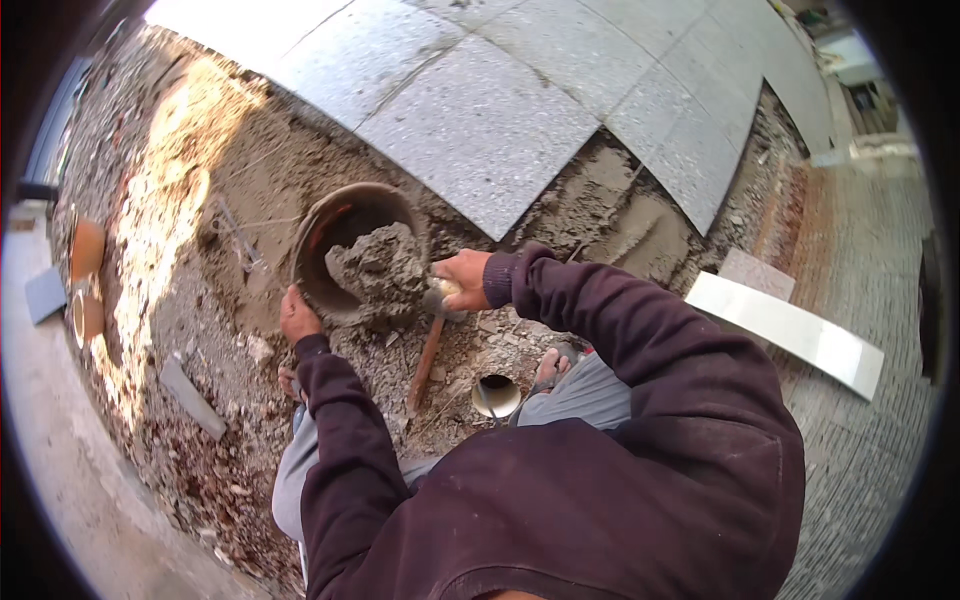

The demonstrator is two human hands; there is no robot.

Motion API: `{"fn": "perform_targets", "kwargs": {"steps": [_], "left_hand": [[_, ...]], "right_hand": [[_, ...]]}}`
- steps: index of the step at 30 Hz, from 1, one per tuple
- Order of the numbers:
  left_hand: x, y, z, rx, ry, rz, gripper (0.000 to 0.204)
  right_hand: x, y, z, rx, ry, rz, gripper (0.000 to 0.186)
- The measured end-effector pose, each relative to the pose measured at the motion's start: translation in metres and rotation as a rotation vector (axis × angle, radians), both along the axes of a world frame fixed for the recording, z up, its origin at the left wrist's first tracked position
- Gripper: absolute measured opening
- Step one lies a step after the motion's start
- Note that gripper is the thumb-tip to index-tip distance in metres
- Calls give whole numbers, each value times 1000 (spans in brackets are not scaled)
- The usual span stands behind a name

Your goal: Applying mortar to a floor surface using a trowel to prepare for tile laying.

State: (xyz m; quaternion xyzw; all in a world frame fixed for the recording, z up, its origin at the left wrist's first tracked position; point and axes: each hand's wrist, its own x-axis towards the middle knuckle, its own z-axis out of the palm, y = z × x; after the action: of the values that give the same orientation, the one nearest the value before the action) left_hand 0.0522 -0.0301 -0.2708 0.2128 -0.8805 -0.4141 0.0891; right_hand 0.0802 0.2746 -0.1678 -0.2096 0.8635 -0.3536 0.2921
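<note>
Rubble ground: left hand [298, 314] grips tilted pan [345, 245] of mortar [380, 270]; right hand [465, 280] clutches trowel [428, 350].

left hand [298, 315] tilting pan [318, 235]; mortar [380, 270] spilling

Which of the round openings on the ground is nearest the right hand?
The pale pipe opening set in the rubble between the person's legs, just below the right hand. The two orange pipe ends lie far off at the left edge.

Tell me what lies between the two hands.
In the head view, a heap of grey mortar spilling from the tipped pan lies between the left hand and right hand.
</note>
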Motion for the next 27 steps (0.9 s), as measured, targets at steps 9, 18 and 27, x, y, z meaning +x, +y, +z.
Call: {"fn": "perform_targets", "kwargs": {"steps": [9,18,27], "left_hand": [[109,187,-6,145,93,-587,33],[171,211,-62,57,-774,-1035,64],[156,195,-57,-70,-766,-990,43]], "right_hand": [[91,177,70,140,-97,-271,32],[168,296,80,395,108,-848,25],[124,329,-87,901,130,-1357,32]]}}
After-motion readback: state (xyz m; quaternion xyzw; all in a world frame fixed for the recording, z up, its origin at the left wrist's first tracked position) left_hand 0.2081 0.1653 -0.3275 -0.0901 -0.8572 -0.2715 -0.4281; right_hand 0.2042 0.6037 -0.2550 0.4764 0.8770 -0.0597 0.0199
